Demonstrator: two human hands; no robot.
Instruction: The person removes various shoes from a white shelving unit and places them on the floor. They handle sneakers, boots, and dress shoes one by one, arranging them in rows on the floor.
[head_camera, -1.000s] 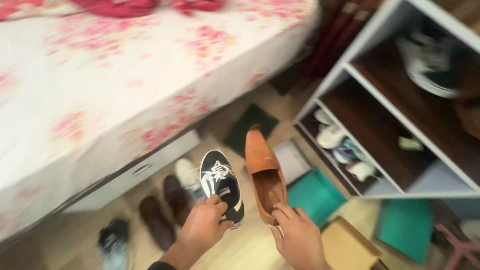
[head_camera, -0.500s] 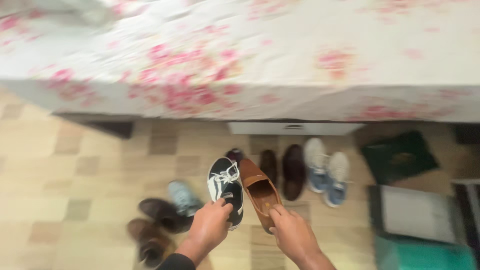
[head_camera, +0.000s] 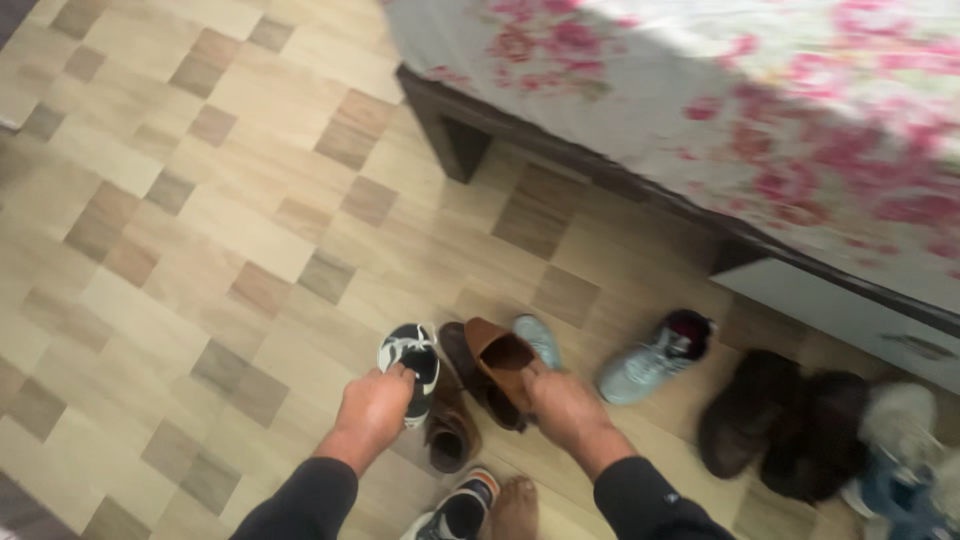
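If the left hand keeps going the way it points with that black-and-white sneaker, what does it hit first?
The left hand points up-frame, away from the person, holding the black-and-white sneaker. Past the sneaker's toe only bare wood-pattern floor shows, so the way looks free. How high the sneaker sits above the floor is unclear.

Black canvas sneaker with white laces held toe-down; tan leather loafer held beside it, opening upward.
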